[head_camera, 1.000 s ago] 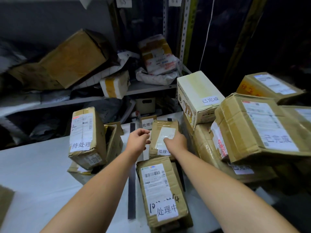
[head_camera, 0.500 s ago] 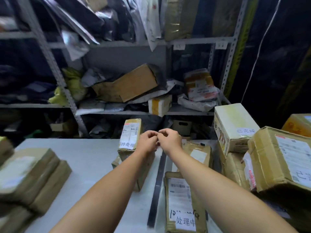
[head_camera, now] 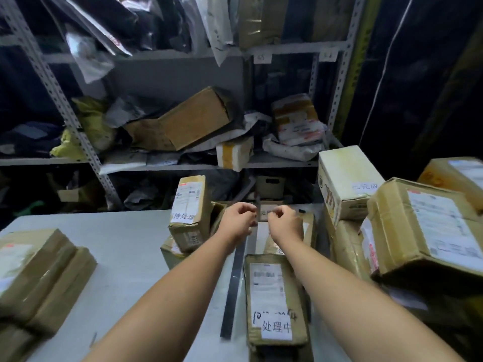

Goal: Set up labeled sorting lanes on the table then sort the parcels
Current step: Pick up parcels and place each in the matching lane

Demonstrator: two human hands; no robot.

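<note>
My left hand [head_camera: 239,218] and my right hand [head_camera: 283,222] hover side by side above the far middle of the white table [head_camera: 117,246], fingers curled, nothing visible in either. Below them a black tape strip [head_camera: 235,288] runs toward me as a lane divider. Left of it stands an upright brown parcel [head_camera: 189,212] with a handwritten white label. Right of it lies a flat parcel [head_camera: 274,301] with its own label. A small label card [head_camera: 266,211] stands between my hands at the table's back edge.
Labeled brown and white boxes [head_camera: 423,226] pile up at the right. Stacked flat parcels [head_camera: 39,273] sit at the table's left edge. A metal shelf [head_camera: 183,163] full of parcels and bags stands behind the table.
My hands lifted off the far parcel, met in the air, then drew slightly apart. The view tilted up, showing more of the shelf and the left stack.
</note>
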